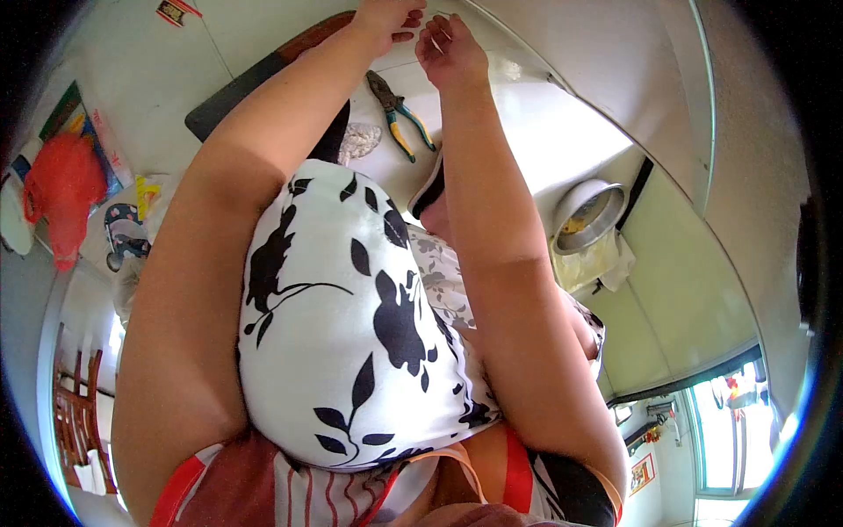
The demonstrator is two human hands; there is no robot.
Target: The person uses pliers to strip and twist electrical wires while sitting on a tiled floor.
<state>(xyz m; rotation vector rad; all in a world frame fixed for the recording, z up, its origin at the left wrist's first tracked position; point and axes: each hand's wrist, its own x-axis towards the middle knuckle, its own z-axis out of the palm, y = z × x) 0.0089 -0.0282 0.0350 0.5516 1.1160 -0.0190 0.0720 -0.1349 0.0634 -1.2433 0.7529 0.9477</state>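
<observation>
At the top edge of the head view, my left hand (393,25) and my right hand (452,54) are close together with bent fingers. A thin pale strand or strip seems to show between the fingertips; it is too small to name. Just below the hands, pliers (399,114) with yellow and teal handles lie on the light floor (518,114), touched by neither hand. Beside the pliers is a crumpled, clear-looking bag (360,140). My knees, under white cloth with black leaves (325,307), fill the middle.
A dark mat or board (237,92) lies behind my left forearm. To the right stands a metal bowl (590,215) on yellowish plastic. A red bag (66,184) hangs at the left, near a wooden chair (79,413). A pale cabinet or wall curves along the right.
</observation>
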